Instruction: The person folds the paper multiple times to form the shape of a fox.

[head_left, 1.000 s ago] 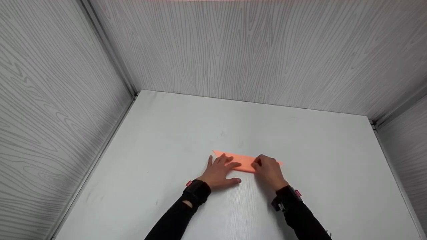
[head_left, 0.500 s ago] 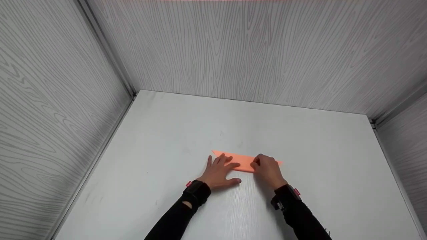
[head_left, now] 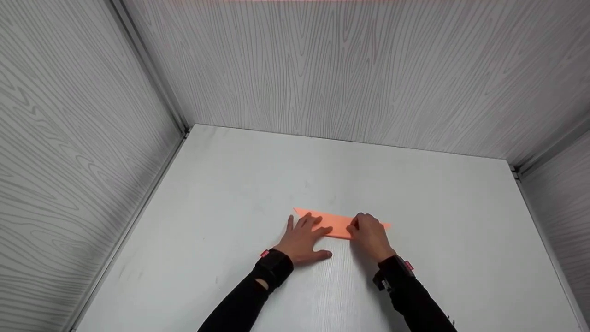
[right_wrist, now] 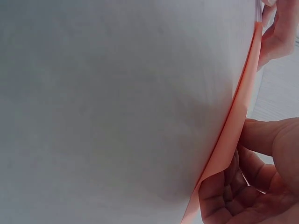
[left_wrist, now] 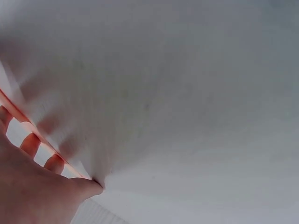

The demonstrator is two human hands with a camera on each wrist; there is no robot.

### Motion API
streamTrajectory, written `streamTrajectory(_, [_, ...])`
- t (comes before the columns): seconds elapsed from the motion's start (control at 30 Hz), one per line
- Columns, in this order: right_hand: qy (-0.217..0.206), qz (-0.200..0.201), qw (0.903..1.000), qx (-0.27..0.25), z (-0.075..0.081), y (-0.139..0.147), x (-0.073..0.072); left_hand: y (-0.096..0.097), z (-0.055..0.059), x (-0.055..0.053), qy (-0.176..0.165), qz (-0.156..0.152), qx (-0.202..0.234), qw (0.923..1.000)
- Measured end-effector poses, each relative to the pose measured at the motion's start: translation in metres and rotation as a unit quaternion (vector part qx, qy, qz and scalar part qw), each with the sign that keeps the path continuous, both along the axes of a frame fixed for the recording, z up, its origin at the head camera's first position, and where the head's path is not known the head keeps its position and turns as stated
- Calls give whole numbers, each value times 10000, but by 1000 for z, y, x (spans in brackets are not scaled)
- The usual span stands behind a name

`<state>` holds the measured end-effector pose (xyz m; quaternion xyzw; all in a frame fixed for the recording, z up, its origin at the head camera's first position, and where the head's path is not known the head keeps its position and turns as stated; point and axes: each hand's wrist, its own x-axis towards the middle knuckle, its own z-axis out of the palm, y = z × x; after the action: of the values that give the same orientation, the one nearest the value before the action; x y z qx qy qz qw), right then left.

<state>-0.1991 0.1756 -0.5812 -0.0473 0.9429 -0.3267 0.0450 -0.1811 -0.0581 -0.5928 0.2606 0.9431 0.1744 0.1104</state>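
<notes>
- Orange paper [head_left: 339, 225] lies on the white tabletop [head_left: 258, 175], near the person's side, as a long narrow strip with its ends coming to points.
- Done, as far as shows: the strip looks folded rather than cut, judging by its slanted ends and the thicker-looking near edge; how many layers it has cannot be told.
- In hand, by the look of it: flattening or sharpening a crease, since both hands work on the strip at once.
- Left hand [head_left: 298, 243]: fingers spread, several tips resting on the paper's left half and steadying it; the little finger lies just beside the left end, and the thumb stretches out over the tabletop, off the paper.
- Right hand [head_left: 372, 237]: fingers curled against the right half, the thumb at the near edge; whether they pinch that edge or only press on it cannot be told.
- Left to do: the crease seems unfinished while both hands bear on it; whether more folds are needed does not show.
</notes>
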Motion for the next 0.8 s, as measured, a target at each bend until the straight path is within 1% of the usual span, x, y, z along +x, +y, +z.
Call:
streamTrajectory(0.17, [232, 29, 9997, 123, 1, -6, 1, -1, -6, 0, 185, -40, -103, 9998])
streamTrajectory(0.23, [363, 150, 9990, 199, 3, -10, 4, -2, -8, 1, 270, -65, -90, 9996])
streamTrajectory(0.33, [433, 404, 9980, 238, 6, -16, 7, -2, -9, 2, 358, -84, -40, 9993])
streamTrajectory(0.4, [346, 553, 9977, 197, 8, -20, 9, -3, -9, 2, 369, -92, 17, 9993])
streamTrajectory(0.47, [192, 610, 9978, 148, 9, -22, 10, -3, -8, 3, 339, -83, 80, 9994])
streamTrajectory(0.67, [-109, 629, 9979, 71, 5, -20, 10, -2, -6, 2, 222, -29, 212, 9995])
streamTrajectory(0.8, [-282, 685, 9972, -83, 5, -18, 7, -1, -4, 1, 108, 55, 245, 9996])
